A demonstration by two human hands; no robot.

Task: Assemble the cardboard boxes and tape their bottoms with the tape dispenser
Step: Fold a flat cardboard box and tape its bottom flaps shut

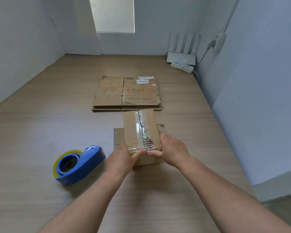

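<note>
A small assembled cardboard box (pixel 141 130) stands on the wooden table, bottom side up, with clear tape running along its centre seam. Its lower flaps spread out flat on the table. My left hand (pixel 123 157) and my right hand (pixel 171 152) hold the near end of the box from either side, thumbs pressing the tape end down over the near edge. A blue tape dispenser (pixel 79 165) with a roll of clear tape lies on the table to the left of my left hand, apart from it. A stack of flattened cardboard boxes (pixel 127 93) lies farther back.
A white router with antennas (pixel 181 56) and a white power strip (pixel 182 65) sit at the far right corner of the table. White walls enclose the table (pixel 40 123) on the left, back and right.
</note>
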